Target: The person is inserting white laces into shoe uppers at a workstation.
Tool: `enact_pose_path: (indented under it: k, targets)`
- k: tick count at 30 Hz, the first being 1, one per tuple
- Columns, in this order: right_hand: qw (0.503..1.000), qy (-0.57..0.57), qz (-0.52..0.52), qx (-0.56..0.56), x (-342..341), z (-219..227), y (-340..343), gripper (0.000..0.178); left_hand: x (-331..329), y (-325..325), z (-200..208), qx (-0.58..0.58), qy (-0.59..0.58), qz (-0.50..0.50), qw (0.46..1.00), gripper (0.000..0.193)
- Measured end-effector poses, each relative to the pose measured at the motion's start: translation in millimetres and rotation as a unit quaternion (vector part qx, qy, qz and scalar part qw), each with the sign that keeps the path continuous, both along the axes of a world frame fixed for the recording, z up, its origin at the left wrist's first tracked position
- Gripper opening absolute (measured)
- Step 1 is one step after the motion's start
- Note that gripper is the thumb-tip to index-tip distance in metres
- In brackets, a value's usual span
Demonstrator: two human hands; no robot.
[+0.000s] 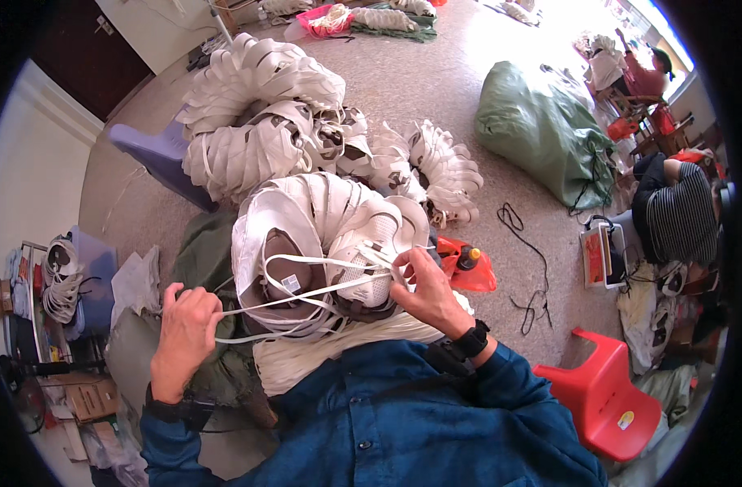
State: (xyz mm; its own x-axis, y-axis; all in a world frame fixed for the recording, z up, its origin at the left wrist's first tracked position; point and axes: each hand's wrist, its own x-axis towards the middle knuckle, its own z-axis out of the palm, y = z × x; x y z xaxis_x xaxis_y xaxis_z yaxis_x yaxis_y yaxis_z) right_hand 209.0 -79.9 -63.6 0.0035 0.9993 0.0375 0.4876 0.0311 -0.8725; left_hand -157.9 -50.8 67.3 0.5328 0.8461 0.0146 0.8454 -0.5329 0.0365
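A white shoe upper with a mesh toe lies over my lap, at the near end of a curved row of nested white uppers. White shoelaces run across it and its wide opening, where a small pale label shows. On the left, my left hand is closed on a lace drawn out taut from the upper. My right hand pinches lace at the upper's right side, close to the eyelets. Beneath the upper, a thick bundle of cream laces spreads across my lap.
Beyond, more nested uppers are heaped beside a purple chair. A green sack, a black cord, an orange bag and a red stool occupy the right. Other people sit at the far right.
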Motion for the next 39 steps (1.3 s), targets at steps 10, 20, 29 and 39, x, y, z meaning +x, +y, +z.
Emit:
enact_pose_path:
  k: [10, 20, 29, 39]
  targets:
    - [0.999, -0.042, -0.013, 0.025, -8.2, 6.5, -10.1, 0.034, 137.0, 18.5, -62.0, 0.045, -0.209, -0.164, 0.963, 0.028]
    - [0.990, -0.049, 0.002, 0.136, -2.6, 10.8, -0.7, 0.026, 151.6, 70.4, -94.7, -0.266, -0.318, -0.014, 0.910, 0.015]
    - [0.967, -0.106, 0.099, 0.210, -33.2, 11.7, 36.0, 0.024, 145.2, 56.0, -85.0, -0.195, -0.313, -0.059, 0.928, 0.017]
    - [0.959, 0.230, -0.130, 0.100, -1.3, -26.8, 43.7, 0.014, 130.3, 48.0, -76.6, -0.059, -0.293, -0.116, 0.947, 0.019]
